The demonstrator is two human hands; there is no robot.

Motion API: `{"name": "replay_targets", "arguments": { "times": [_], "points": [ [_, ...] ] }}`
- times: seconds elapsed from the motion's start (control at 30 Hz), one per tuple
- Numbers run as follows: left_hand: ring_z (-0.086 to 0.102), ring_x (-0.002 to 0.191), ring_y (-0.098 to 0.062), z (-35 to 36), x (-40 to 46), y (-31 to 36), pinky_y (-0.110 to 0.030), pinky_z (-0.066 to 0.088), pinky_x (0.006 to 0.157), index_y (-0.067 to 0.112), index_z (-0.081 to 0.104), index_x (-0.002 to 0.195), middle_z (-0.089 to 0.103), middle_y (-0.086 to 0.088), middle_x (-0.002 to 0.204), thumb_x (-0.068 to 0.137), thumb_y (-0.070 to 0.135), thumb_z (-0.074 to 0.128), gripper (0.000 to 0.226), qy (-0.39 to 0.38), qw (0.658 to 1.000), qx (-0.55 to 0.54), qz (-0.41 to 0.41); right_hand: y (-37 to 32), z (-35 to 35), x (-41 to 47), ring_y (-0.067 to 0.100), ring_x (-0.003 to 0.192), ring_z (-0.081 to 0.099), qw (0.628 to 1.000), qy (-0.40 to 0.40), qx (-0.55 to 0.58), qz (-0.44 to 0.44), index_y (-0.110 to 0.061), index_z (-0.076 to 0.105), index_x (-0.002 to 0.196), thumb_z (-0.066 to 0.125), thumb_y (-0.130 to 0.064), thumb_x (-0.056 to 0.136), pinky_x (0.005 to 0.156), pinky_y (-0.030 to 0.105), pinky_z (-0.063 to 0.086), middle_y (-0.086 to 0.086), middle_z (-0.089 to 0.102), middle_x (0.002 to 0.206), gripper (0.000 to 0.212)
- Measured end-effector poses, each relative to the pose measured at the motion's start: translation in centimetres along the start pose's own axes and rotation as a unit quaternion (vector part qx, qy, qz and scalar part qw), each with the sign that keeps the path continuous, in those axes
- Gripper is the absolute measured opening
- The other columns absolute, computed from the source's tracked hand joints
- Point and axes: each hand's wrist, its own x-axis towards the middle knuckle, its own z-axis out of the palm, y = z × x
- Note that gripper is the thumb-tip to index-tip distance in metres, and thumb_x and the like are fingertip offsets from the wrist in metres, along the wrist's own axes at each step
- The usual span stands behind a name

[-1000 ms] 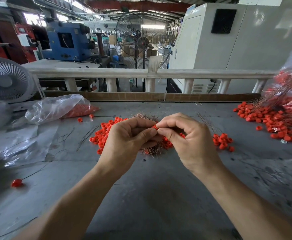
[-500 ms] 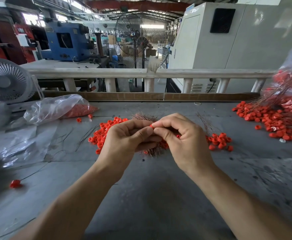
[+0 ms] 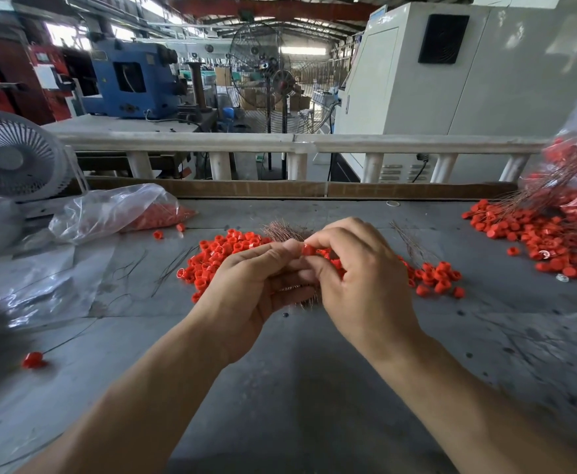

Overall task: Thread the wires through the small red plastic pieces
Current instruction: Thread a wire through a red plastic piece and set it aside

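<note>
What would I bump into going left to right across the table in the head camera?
White fan → plastic bag → thin loose wires → left hand → red piece pinched between the hands → right hand → small red pile → big red heap with wires.
</note>
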Motion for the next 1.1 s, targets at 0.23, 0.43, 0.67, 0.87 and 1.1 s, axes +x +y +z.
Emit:
{"name": "replay_targets", "arguments": {
  "times": [0.23, 0.43, 0.67, 0.87, 1.1],
  "points": [
    [0.071, 0.086, -0.026, 0.02, -0.02, -0.18, -0.038, 0.060, 0.080, 0.000, 0.072, 0.104, 0.073, -0.018, 0.095, 0.097, 0.014, 0.060, 0.019, 0.005, 0.999, 0.045, -0.001, 0.42, -0.07, 0.13, 0.019, 0.087, 0.060, 1.000, 0.012, 0.011, -0.004, -0.011, 0.071, 0.086, 0.076, -0.010, 0.087, 0.077, 0.037, 0.051, -0.003, 0.065, 0.089, 0.005],
    [0.071, 0.079, -0.023, 0.15, -0.05, -0.20, -0.032, 0.060, 0.071, 0.000, 0.071, 0.104, 0.073, -0.016, 0.091, 0.098, 0.014, 0.059, 0.020, -0.010, 0.998, 0.055, -0.001, 0.31, -0.34, 0.22, 0.021, 0.086, 0.058, 0.999, 0.027, -0.008, -0.032, -0.012, 0.069, 0.082, 0.072, -0.011, 0.086, 0.081, 0.040, 0.045, -0.004, 0.065, 0.086, 0.005],
    [0.066, 0.085, -0.026, -0.27, 0.07, -0.21, -0.038, 0.057, 0.079, -0.002, 0.071, 0.108, 0.069, -0.017, 0.091, 0.086, 0.022, 0.068, 0.032, 0.000, 0.999, 0.041, 0.018, 0.31, -0.68, 0.31, 0.012, 0.085, 0.056, 0.999, -0.035, -0.001, -0.025, -0.019, 0.075, 0.097, 0.076, -0.021, 0.091, 0.070, 0.028, 0.050, -0.005, 0.058, 0.091, 0.007],
    [0.065, 0.089, -0.029, -0.44, 0.03, -0.27, -0.043, 0.054, 0.088, -0.005, 0.069, 0.112, 0.067, -0.022, 0.095, 0.082, 0.019, 0.071, 0.038, 0.019, 0.999, 0.042, 0.020, 0.65, -0.71, 0.16, 0.007, 0.087, 0.057, 0.996, -0.082, 0.031, -0.020, -0.016, 0.072, 0.104, 0.074, -0.023, 0.092, 0.076, 0.018, 0.047, -0.007, 0.063, 0.096, 0.015],
    [0.065, 0.077, -0.019, -0.67, 0.28, -0.04, -0.035, 0.056, 0.075, -0.002, 0.071, 0.108, 0.069, -0.014, 0.092, 0.081, 0.021, 0.073, 0.035, 0.025, 0.998, 0.037, 0.044, 0.76, -0.40, 0.15, 0.007, 0.085, 0.060, 0.996, -0.063, 0.052, -0.028, -0.014, 0.069, 0.099, 0.074, -0.008, 0.089, 0.077, 0.017, 0.049, -0.007, 0.065, 0.093, 0.013]
  ]
}}
